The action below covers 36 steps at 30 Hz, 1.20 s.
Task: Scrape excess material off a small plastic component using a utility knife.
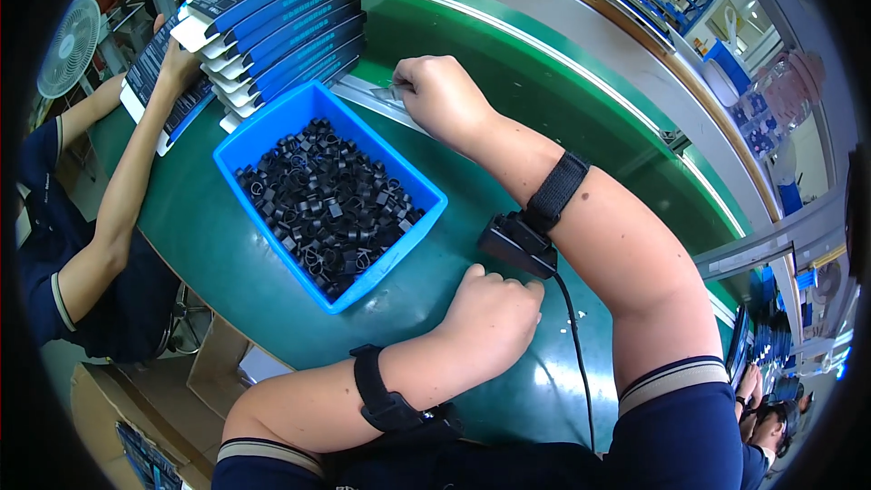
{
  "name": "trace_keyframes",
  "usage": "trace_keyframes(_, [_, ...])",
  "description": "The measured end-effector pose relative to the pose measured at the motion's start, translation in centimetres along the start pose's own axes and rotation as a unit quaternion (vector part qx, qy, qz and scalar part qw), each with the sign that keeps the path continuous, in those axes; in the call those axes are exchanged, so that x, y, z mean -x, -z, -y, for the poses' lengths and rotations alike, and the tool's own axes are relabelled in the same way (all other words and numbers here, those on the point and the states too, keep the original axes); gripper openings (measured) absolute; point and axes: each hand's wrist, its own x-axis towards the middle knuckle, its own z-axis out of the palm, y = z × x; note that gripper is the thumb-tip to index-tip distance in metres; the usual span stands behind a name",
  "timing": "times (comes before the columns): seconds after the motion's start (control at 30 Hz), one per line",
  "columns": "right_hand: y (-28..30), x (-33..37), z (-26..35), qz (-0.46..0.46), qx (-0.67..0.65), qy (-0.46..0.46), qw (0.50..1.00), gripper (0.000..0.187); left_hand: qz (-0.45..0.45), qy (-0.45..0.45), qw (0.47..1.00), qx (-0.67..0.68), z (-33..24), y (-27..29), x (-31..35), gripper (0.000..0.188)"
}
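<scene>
My right hand [446,98] reaches to the far rail of the bench, beyond the blue bin. Its fingers are pinched around a small, pale, shiny piece [388,93] whose kind I cannot make out. Close to me, my left hand [493,316] is curled above the green tabletop, knuckles up; its fingertips and anything in them are hidden. Between my arms and the stacked boxes stands the blue plastic bin [386,270], holding many small black ring-like clips [327,195]. Neither hand touches the bin.
Blue-and-black cartons [290,23] are stacked at the far left. A co-worker's hand [177,63] touches a carton beside them. A black cable [578,354] runs from the box strapped to my right forearm [517,245]. A green conveyor belt [553,77] lies behind the rail.
</scene>
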Motion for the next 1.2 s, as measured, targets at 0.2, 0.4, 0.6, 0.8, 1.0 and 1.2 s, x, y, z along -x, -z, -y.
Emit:
trace_keyframes(0.2, [0.2,0.3,0.1,0.050,0.078,0.016,0.996,0.009,-0.001,0.000,1.000,0.004,0.1,0.1,0.2,0.015])
trace_keyframes(0.4, [2.9,1.2,0.1,0.106,0.103,-0.011,0.989,0.010,0.010,-0.002,1.000,0.010,0.1,0.2,0.0,0.015])
trace_keyframes(0.6, [6.3,4.6,-0.9,0.136,0.102,-0.029,0.985,0.011,0.016,-0.002,1.000,0.012,0.3,0.0,-0.2,0.017])
trace_keyframes(0.8, [9.9,9.2,-1.3,0.169,0.111,-0.049,0.978,0.018,0.031,0.002,1.000,0.006,0.5,0.3,-0.3,0.017])
trace_keyframes(1.0, [12.5,12.4,-1.9,0.161,0.115,-0.100,0.975,0.018,0.023,-0.011,1.000,0.006,0.7,0.2,-0.4,0.017])
trace_keyframes(1.2, [14.0,14.1,-2.8,0.109,0.074,-0.147,0.980,0.016,0.044,0.003,0.999,0.004,0.6,0.5,-0.7,0.017])
